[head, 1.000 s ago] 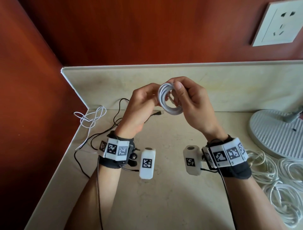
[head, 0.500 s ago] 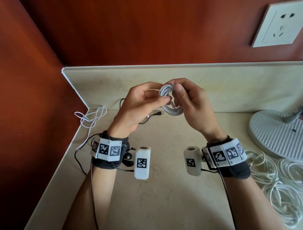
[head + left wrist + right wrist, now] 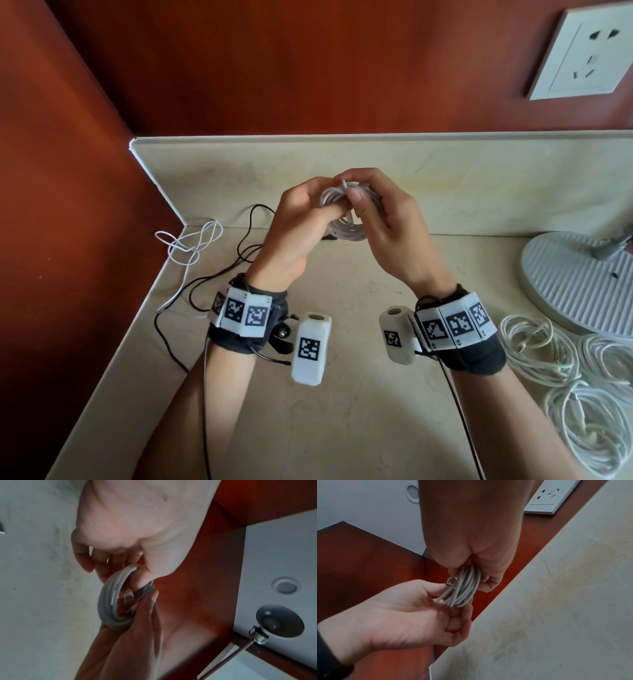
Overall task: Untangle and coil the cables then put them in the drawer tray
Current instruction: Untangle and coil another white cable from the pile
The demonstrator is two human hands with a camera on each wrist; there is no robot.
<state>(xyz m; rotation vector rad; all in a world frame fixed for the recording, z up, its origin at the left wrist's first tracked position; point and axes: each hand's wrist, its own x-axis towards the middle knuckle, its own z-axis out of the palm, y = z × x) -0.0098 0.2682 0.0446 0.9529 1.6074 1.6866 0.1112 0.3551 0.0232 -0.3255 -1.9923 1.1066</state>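
left hand + right hand: gripping white cable coil | above counter

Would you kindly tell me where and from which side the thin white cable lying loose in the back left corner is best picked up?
The thin white cable sprawls flat in open loops in the counter's corner, walls behind and to its left. I would come from above and the right, pinching where the loops cross, so several strands probably lift together. Both hands are busy now with the white coil.

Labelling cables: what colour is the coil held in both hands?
White coiled cable; clearest in the head view, looks greyish in the wrist views.
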